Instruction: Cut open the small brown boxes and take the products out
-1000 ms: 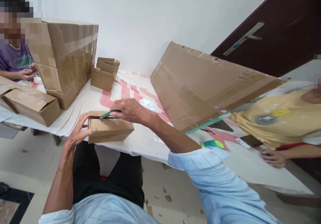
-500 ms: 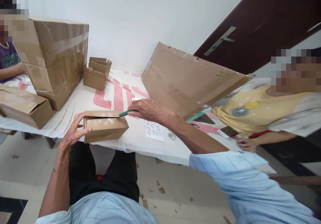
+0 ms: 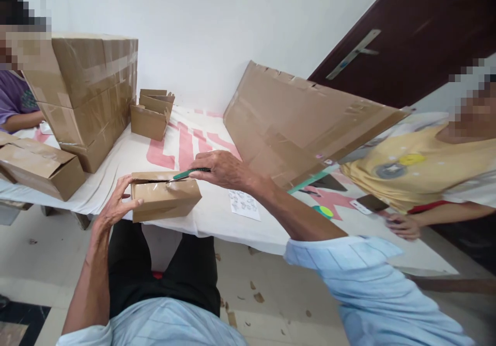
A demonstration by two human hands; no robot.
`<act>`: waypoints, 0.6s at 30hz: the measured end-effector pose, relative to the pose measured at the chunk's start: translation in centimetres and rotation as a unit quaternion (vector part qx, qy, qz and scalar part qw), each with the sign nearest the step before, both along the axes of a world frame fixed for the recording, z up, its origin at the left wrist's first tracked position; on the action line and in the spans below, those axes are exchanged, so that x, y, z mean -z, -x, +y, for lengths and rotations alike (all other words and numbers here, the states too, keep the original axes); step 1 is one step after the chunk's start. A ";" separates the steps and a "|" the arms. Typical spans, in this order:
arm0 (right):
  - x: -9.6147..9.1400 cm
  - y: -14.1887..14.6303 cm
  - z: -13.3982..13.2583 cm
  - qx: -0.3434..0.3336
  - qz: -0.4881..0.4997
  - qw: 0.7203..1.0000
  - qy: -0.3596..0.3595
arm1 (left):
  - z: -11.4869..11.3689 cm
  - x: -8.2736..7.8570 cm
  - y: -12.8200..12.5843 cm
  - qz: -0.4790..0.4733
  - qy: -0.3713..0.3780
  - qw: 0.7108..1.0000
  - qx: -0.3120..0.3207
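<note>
A small brown cardboard box (image 3: 165, 197) lies at the near edge of the white-covered table (image 3: 209, 217), its top flaps taped. My left hand (image 3: 116, 204) grips the box's left end, fingers curled round it. My right hand (image 3: 220, 169) is closed on a green-handled cutter (image 3: 188, 173), its blade tip resting on the top seam of the box near the middle. A white sheet of printed stickers (image 3: 244, 204) lies on the table just right of the box, under my right forearm.
A stack of large taped cartons (image 3: 87, 90) stands at the left, with a smaller box (image 3: 39, 166) in front and an open small box (image 3: 150, 113) behind. A big flattened carton (image 3: 306, 121) leans right of centre. One person sits at far left, another in yellow (image 3: 422, 173) at right.
My right hand drew the cutter rightwards along the box's top seam, then came back left a little so the blade sits near the middle again. The left hand stays on the box.
</note>
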State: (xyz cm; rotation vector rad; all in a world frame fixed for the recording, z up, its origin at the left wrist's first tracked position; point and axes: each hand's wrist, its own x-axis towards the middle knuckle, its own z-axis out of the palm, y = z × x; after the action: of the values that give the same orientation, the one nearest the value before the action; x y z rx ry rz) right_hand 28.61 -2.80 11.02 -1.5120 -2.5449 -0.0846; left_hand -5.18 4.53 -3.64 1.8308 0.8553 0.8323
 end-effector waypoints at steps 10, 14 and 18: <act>-0.4 2.8 1.9 -0.007 -0.043 0.999 0.005 | 0.5 0.3 0.2 0.002 -0.014 1.000 0.002; -0.1 2.5 2.0 0.010 -0.080 0.997 0.007 | 0.8 0.3 0.2 0.005 -0.020 1.000 -0.001; 0.3 -1.1 0.8 0.044 -0.107 0.993 0.011 | 0.9 0.1 0.2 0.015 -0.028 0.999 -0.001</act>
State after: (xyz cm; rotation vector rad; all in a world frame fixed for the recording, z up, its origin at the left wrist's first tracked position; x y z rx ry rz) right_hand 29.70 -1.96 10.73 -1.7072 -2.6477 -0.2440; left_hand -5.40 5.40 -3.70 1.8962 0.8603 0.8392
